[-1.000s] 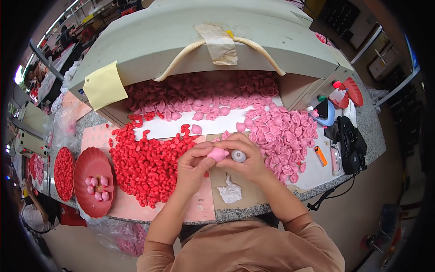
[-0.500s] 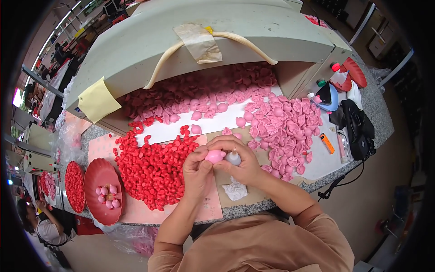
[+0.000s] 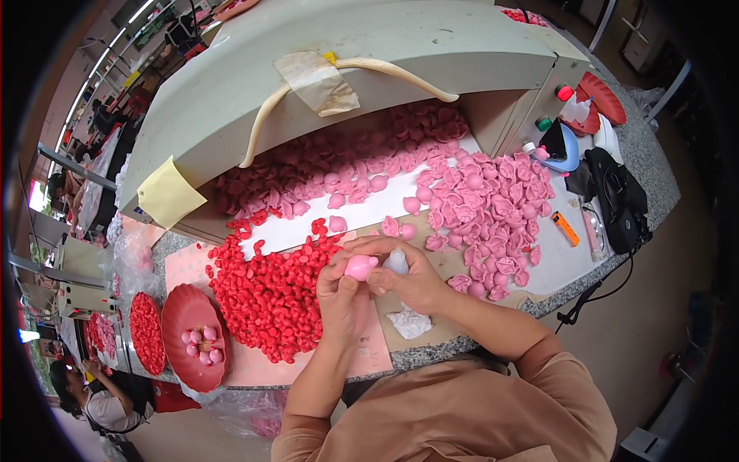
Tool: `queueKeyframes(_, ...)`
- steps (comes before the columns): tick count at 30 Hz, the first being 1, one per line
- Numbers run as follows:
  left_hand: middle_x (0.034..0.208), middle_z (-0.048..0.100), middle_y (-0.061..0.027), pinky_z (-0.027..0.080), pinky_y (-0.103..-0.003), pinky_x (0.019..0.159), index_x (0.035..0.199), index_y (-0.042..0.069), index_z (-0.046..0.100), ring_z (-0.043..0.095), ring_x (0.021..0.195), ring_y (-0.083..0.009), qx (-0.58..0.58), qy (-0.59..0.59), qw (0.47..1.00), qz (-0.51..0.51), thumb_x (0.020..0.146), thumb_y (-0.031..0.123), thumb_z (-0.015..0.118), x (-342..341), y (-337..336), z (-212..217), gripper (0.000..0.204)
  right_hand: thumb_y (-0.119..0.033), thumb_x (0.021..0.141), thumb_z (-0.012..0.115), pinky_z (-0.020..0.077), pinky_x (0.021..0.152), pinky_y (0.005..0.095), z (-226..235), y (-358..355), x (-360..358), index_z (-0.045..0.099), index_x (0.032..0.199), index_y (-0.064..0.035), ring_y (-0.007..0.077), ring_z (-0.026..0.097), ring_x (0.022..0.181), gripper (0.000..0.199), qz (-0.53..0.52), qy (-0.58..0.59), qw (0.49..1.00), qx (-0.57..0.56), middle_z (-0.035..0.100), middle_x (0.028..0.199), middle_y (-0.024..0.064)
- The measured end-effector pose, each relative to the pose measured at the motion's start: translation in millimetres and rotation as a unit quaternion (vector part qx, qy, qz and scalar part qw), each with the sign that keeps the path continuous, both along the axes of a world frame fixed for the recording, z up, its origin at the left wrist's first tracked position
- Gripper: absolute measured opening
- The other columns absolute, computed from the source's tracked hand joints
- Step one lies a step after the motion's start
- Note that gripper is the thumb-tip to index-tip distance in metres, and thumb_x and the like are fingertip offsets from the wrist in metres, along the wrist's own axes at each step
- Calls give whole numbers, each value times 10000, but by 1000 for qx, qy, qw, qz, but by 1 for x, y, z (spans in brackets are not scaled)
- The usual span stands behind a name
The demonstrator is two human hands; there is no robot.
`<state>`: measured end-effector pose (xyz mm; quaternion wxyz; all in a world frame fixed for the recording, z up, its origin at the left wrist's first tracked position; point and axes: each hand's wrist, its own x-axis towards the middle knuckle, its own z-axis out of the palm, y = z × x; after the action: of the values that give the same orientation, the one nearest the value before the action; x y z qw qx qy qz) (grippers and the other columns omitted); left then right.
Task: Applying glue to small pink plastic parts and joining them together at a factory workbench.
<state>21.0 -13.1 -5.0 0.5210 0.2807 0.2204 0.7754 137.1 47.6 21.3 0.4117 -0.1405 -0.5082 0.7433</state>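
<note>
Pink pieces (image 3: 202, 344) fill the red dish (image 3: 178, 308); left hand (image 3: 342, 296) pinches a pink shell (image 3: 359, 266), right hand (image 3: 412, 276) a white piece (image 3: 397, 261).

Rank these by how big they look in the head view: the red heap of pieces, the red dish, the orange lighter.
1. red heap of pieces
2. red dish
3. orange lighter

The fisheye lens shrinks things near the rim, so true sizes may differ.

Yellow square paper label (image 3: 171, 196), stuck on the grey machine housing (image 3: 431, 46), front left corner. Beige taped label (image 3: 317, 82), creased, on the housing's top front, beside the cream hose (image 3: 385, 69).
</note>
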Motion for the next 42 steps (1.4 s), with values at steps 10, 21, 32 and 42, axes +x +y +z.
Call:
queueKeyframes(10,1021,592,-14,506,-287,543,983,182,635,586,799,-188,-33,42,999,6,830,226,653,4,0,7,160,-100,863,609,410,592,219,-6,-4,-1,594,1056,-45,54,469,663,201,61,124,974,-179,544,1191,90)
queueKeyframes(21,1047,540,-79,518,-278,620,1097,105,579,603,822,-225,-15,43,999,13,862,135,616,-2,5,-8,240,-89,857,612,421,596,243,-10,2,3,577,1028,-76,76,492,713,176,50,100,981,-159,545,1141,97)
queueKeyframes(32,1155,557,-93,438,-242,844,1191,27,459,547,1028,-129,-70,90,993,-35,892,73,562,-4,8,2,320,-59,771,698,410,864,275,-5,14,7,549,1107,-50,138,507,972,368,-112,-77,985,104,527,1049,39)
queueKeyframes(42,1136,567,-93,446,-252,852,1134,49,492,558,1021,-142,-104,76,989,-78,892,85,566,-13,12,-3,255,-119,729,735,413,854,303,2,25,19,614,1014,-43,200,530,972,319,-108,-182,941,266,538,1011,78)
